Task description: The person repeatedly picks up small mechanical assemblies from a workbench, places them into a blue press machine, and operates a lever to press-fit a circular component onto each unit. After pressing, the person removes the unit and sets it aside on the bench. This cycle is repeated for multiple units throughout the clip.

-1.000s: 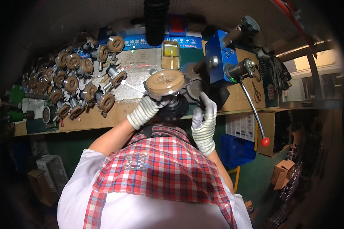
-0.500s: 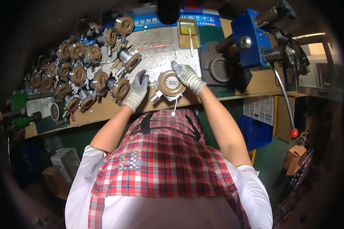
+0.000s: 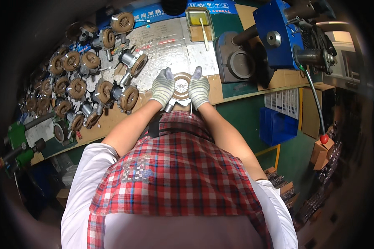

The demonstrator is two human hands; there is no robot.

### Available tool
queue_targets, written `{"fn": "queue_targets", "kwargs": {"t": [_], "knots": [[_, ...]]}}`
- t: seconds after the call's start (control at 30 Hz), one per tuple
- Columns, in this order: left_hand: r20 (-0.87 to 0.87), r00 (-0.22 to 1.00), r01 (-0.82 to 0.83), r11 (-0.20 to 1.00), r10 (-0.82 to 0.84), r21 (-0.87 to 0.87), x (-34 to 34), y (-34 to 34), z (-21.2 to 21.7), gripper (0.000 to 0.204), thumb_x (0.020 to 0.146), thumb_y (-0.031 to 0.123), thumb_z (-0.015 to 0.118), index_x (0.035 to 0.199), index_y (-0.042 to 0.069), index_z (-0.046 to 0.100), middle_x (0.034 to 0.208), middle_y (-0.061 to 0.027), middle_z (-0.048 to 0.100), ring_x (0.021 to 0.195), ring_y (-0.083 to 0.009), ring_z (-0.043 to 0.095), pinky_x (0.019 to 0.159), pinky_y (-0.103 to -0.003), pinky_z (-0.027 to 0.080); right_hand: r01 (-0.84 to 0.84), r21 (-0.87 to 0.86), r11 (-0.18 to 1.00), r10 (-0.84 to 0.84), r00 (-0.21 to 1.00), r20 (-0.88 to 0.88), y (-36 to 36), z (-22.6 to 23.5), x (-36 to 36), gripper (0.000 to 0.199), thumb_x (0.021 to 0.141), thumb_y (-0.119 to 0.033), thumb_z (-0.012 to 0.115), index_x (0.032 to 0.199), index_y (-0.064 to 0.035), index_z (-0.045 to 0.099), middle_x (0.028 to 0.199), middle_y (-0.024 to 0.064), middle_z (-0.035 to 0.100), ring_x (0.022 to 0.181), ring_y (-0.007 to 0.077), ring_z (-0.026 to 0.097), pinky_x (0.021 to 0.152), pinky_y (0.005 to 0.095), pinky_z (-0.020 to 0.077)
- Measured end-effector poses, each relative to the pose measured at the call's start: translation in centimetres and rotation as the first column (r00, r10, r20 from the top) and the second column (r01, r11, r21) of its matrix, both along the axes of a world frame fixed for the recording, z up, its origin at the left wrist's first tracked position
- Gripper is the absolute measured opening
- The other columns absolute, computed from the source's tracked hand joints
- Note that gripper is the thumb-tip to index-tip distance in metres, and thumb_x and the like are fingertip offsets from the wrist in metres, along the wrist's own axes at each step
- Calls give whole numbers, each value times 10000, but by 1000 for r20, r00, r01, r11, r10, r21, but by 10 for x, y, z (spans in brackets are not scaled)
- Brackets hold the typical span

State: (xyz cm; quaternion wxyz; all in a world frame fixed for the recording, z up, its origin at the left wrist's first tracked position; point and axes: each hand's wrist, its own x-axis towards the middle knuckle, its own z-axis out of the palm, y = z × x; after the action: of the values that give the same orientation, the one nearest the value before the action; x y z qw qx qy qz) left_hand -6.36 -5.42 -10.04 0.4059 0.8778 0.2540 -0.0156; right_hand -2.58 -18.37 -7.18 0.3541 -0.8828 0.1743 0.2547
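Holding round brown-and-silver spoked housing (image 3: 181, 86), striped-gloved L hand (image 3: 163, 88) & striped-gloved R hand (image 3: 199, 89) grasping opp sides; keep pressure even, ctr clear.

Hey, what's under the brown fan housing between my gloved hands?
From under the brown fan housing, a silver pipe stub and white lead stick out toward you; whatever else lies beneath is covered.

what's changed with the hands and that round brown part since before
The round brown-faced unit, held by the left hand close to the blue press a second ago, has moved left to the near edge of the bench. The left hand let go; now it and the right hand flank the unit, seemingly touching. The brush and the other brown-faced units stayed put.
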Motion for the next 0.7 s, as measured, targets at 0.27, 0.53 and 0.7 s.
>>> {"fn": "queue_targets", "kwargs": {"t": [0.27, 0.53, 0.7], "knots": [[101, 995, 11, 1000, -8, -28, -3, 6, -22, 468, 975, 378, 386, 1089, -24, 600, 957, -290, 636, 938, -441, 603, 847, -460, 473, -90, -58, 994, 96, 989, 112, 2, -7, -1, 653, 996, -404, 203, 889, 55, 655, 906, 296, 634, 895, 443, 604, 842, 493, 449], [-7, 992, 99, 826, -123, -555, 7, 24, 50, 603, 967, 537, 341, 1156, 20, 586, 1112, -162, 649, 1046, -322, 601, 943, -393, 441, -86, 350, 933, 64, 995, 74, -37, 3, 18, 739, 923, -630, 415, 1186, 41, 580, 1096, 159, 651, 927, 279, 642, 826, 393, 502], [190, 969, 219, 196, -158, -956, -10, 51, 108, 498, 933, 297, 580, 1344, 42, 460, 1276, -142, 556, 1215, -232, 509, 1016, -359, 414, 112, 933, 341, 1, 993, -120, -54, 148, 17, 390, 979, -380, 502, 1145, -41, 602, 1013, 55, 664, 833, 110, 647, 691, 212, 543]]}}
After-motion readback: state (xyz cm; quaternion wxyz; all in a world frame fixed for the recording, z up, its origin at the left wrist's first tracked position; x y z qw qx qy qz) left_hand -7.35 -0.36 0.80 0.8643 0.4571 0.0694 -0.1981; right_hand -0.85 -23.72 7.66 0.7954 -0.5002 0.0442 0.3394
